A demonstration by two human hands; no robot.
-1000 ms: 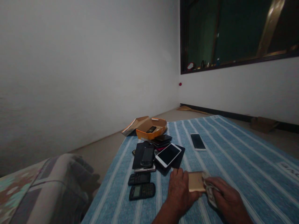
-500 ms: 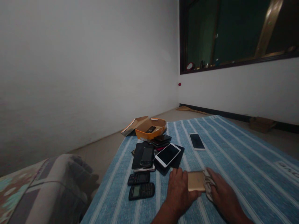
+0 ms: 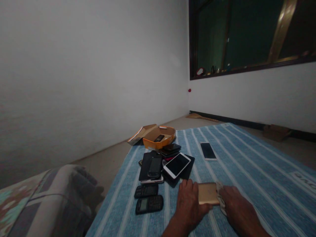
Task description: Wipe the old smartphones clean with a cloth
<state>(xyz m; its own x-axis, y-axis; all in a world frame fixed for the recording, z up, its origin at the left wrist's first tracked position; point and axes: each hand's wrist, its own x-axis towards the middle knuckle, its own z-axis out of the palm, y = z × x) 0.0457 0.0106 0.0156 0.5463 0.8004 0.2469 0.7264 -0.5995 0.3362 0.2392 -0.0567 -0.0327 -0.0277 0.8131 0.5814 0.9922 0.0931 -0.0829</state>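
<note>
There's the gold phone (image 3: 207, 193), smooth back facing up, stretched left to right, low in the view and right of centre, its left end covered! And right up against its other end, the pale cloth (image 3: 222, 198), rumpled, bunched, only partly visible.

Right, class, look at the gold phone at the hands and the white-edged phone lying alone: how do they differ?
The gold phone shows its gold surface; the white-edged phone shows a dark screen.
The gold phone is in the left hand; the white-edged phone lies untouched on the striped cover.
The gold phone points sideways; the white-edged phone points away from the person.
Both are flat and rectangular.
</note>
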